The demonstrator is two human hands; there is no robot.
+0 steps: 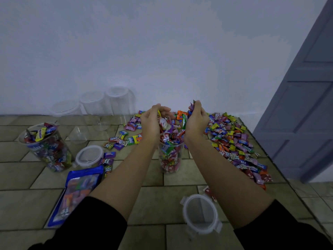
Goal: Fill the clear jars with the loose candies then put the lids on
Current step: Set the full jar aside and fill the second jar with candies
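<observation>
Close by lies a lid (200, 213). Left hand (153, 121) and right hand (196, 121) curl round light, slippery candies (184, 121) over the nearly full jar (171, 157). Scooping from below should stop spills.

A single view is given, taken by a wide-angle camera worn on the head. It is aimed forward and down along both forearms, so the left hand (153, 121) and right hand (196, 120) are seen close, near mid-frame. The tiled floor (158, 201) is seen beneath the hands, the wall (162, 51) beyond them, and a door (306, 105) to the right of the right hand.
</observation>
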